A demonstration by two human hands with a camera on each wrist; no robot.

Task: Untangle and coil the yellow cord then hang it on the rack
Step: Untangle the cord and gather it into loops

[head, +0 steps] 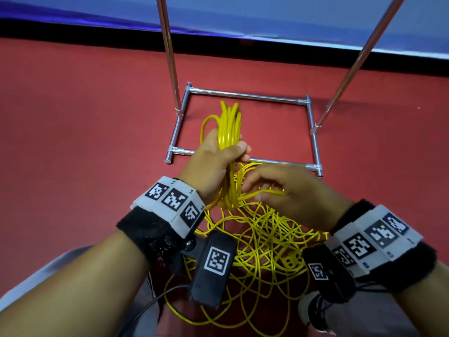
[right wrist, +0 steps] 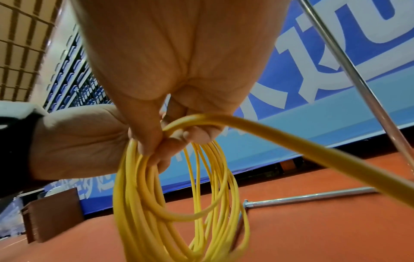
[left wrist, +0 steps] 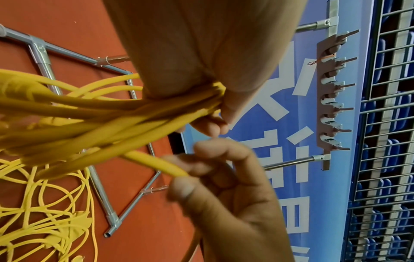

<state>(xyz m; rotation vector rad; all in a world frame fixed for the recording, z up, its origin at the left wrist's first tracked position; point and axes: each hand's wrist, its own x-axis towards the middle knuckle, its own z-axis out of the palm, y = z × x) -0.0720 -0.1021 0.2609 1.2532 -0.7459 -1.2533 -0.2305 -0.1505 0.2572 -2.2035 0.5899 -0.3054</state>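
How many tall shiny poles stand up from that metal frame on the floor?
2. The left pole rises from the left side of the floor frame, and the right pole rises from its right side. Both tops run out of the picture.

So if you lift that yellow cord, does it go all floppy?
Probably floppy: the thin yellow plastic cord sprawls in loose tangles on the red floor. Likely light, since the left hand grips many loops together. It may snag.

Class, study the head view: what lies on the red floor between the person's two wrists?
The loose, tangled part of the yellow cord lies there, spread on the red floor between the wrists, below the left hand and right hand. The head view shows it.
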